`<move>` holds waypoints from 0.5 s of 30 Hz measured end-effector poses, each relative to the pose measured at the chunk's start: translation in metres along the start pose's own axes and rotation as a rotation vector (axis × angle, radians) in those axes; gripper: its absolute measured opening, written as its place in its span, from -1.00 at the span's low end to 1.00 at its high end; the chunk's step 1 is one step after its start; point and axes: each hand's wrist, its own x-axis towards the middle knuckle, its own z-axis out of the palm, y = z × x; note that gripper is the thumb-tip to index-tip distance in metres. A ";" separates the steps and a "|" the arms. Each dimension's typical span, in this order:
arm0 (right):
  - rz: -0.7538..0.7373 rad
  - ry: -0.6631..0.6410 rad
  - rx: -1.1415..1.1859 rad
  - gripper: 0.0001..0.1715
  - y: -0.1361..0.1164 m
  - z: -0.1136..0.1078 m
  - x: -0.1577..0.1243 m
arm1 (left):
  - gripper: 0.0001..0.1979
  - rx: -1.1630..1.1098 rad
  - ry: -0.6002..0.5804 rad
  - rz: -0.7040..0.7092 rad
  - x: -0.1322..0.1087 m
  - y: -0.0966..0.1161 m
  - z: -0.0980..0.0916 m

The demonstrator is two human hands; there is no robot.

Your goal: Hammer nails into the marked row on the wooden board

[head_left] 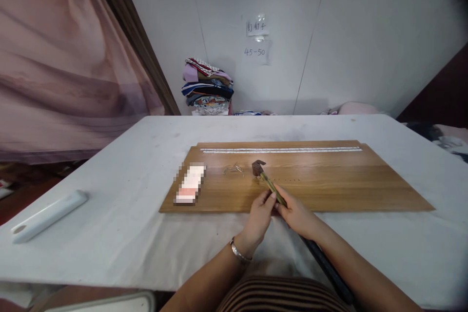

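Gripping the hammer [269, 185], your right hand [298, 213] wraps its handle above the near edge of the wooden board [351, 190]. Your left hand [259, 214], with a silver bracelet [239, 251] on its wrist, has its fingertips bunched against that handle; you cannot tell whether they grasp it or pinch something small. The rusty hammer head [257, 168] sits over the board, left of its middle and about halfway between its near and far edges; whether it touches the wood is unclear. To the left of the head, your loose nails [234, 169] lie in a small scatter. Rightward runs a row of dark dots [290, 180], too small to identify. Two white strips [281, 150] run along the board's far edge, and a pixelated rectangular item [190, 184] lies by its left edge. Near your table's [120, 190] left edge lies a long white object [51, 217] with an oval hole.
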 end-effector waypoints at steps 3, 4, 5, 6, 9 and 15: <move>0.025 -0.008 -0.006 -0.31 -0.001 0.000 0.000 | -0.57 0.004 -0.003 -0.002 0.000 0.000 0.000; 0.034 -0.010 -0.005 -0.31 0.000 0.000 0.001 | -0.56 0.005 -0.002 -0.002 0.000 -0.001 0.000; 0.039 -0.013 -0.001 -0.31 0.002 0.001 0.001 | -0.56 0.003 -0.002 -0.004 0.000 -0.001 0.000; 0.043 -0.015 0.004 -0.30 0.003 0.001 0.001 | -0.55 0.000 -0.002 -0.008 0.000 -0.001 0.000; 0.044 -0.016 0.016 -0.29 0.008 0.002 0.002 | -0.54 -0.008 -0.004 -0.018 0.000 0.000 0.001; 0.018 -0.006 0.032 -0.30 0.007 0.001 0.001 | -0.54 0.000 0.006 -0.009 -0.001 0.002 0.001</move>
